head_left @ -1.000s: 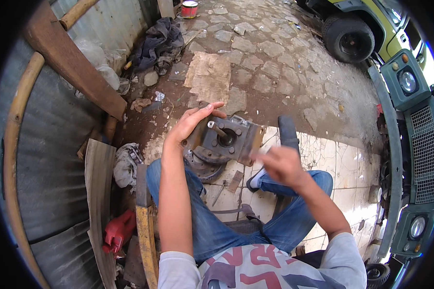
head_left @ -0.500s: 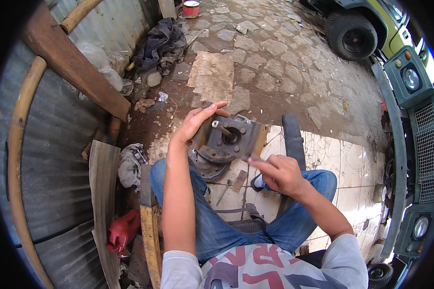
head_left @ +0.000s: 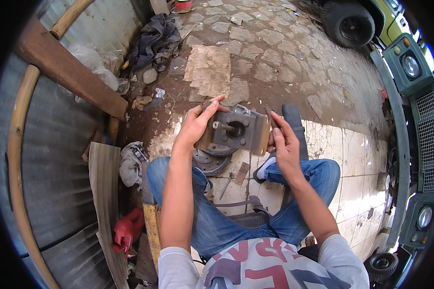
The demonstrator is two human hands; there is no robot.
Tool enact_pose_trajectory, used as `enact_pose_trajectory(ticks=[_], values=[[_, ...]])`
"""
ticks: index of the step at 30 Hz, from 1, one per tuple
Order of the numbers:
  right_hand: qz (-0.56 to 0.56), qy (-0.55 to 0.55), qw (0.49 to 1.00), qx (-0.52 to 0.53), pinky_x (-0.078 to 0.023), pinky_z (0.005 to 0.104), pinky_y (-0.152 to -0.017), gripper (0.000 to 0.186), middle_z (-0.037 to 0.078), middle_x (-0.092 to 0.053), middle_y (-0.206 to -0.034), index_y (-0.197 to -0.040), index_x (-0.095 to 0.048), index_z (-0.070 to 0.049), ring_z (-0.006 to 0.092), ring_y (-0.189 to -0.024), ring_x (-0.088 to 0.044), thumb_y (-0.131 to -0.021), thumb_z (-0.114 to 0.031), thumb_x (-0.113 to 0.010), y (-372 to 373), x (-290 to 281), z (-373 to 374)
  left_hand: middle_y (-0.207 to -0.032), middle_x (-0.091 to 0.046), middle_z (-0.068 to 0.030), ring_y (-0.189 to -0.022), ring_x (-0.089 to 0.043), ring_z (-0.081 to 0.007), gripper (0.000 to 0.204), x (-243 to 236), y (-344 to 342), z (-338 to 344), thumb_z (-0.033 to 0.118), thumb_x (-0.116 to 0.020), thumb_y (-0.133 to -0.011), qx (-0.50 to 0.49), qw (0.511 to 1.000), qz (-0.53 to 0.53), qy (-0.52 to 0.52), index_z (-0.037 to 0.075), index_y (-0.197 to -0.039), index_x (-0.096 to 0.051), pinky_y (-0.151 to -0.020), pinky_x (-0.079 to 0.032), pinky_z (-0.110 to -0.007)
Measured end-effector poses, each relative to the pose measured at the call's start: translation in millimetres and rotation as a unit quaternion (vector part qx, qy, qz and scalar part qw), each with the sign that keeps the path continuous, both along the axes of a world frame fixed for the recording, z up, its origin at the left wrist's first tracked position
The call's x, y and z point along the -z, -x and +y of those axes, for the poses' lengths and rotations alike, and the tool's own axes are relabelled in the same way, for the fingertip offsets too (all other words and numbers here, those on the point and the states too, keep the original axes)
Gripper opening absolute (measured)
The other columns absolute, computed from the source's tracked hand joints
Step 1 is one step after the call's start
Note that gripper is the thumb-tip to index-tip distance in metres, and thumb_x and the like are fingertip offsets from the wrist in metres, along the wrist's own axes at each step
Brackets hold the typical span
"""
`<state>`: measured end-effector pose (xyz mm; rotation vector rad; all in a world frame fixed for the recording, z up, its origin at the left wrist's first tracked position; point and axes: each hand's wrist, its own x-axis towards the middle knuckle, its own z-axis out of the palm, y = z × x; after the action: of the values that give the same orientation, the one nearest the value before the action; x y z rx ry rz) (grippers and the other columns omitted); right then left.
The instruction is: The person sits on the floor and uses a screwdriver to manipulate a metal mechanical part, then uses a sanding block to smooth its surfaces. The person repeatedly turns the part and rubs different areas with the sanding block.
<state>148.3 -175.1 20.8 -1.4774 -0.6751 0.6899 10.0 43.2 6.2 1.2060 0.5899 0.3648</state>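
Though I can't tell what my right hand [head_left: 286,148] holds, my left hand [head_left: 196,124] grips the block [head_left: 236,138] over the disc [head_left: 210,164], likely heavy, rigid, best taken by both ends.

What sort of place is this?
Likely an informal, partly open-air vehicle repair spot: a green vehicle front stands at the right, the left hand grips a bolted metal housing, and a corrugated metal wall lines the left.

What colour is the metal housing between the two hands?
The metal housing is mostly dark grey, with a brownish right side, seen best in the head view.
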Motion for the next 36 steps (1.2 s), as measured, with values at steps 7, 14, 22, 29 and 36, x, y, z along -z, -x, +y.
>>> enact_pose_trajectory(ticks=[7,14,22,29,36], values=[[-0.053,-0.008,0.997,0.050,-0.049,0.0253,-0.092,0.041,0.007,-0.062,-0.133,-0.146,-0.052,-0.006,0.0112,-0.110,-0.061,-0.108,-0.014,-0.040,5,-25,34,-0.112,-0.072,-0.0157,-0.097,-0.069,-0.0196,0.054,-11,0,-9,0.040,-0.060,-0.100,-0.110,0.994,-0.014,0.019,0.002,-0.137,-0.060,-0.085,-0.056,-0.032],[0.047,0.021,0.997,0.049,-0.046,0.0204,-0.060,0.039,0.000,-0.066,-0.103,-0.143,-0.056,-0.010,0.0034,-0.074,-0.055,-0.108,-0.023,-0.043,11,-45,45,-0.108,-0.072,-0.0196,-0.093,-0.070,-0.0212,0.058,-24,6,-11,0.040,-0.063,-0.096,-0.164,0.986,-0.014,0.035,-0.004,-0.134,-0.060,-0.082,-0.056,-0.032],[0.054,0.019,0.996,0.069,-0.045,0.0189,-0.059,0.046,-0.003,-0.066,-0.102,-0.142,-0.056,-0.007,0.0011,-0.074,-0.055,-0.106,-0.037,-0.052,14,-52,55,-0.109,-0.071,-0.0222,-0.093,-0.070,-0.0221,0.058,-33,11,-15,0.040,-0.062,-0.097,-0.170,0.984,-0.031,0.043,-0.005,-0.133,-0.059,-0.081,-0.056,-0.032],[0.063,0.022,0.993,0.098,-0.043,0.0184,-0.057,0.044,-0.002,-0.066,-0.099,-0.140,-0.058,-0.007,0.0007,-0.071,-0.054,-0.106,-0.034,-0.053,22,-60,60,-0.111,-0.069,-0.0237,-0.092,-0.070,-0.0240,0.061,-29,11,-10,0.043,-0.063,-0.096,-0.152,0.985,-0.025,0.078,-0.008,-0.129,-0.060,-0.082,-0.056,-0.033],[0.052,0.015,0.993,0.108,-0.049,0.0198,-0.063,0.045,0.002,-0.068,-0.107,-0.140,-0.057,-0.007,0.0040,-0.079,-0.062,-0.106,-0.034,-0.054,17,-52,58,-0.101,-0.072,-0.0216,-0.087,-0.070,-0.0211,0.049,-21,1,-9,0.037,-0.065,-0.096,-0.162,0.982,-0.058,0.075,-0.008,-0.116,-0.065,-0.079,-0.055,-0.030]])
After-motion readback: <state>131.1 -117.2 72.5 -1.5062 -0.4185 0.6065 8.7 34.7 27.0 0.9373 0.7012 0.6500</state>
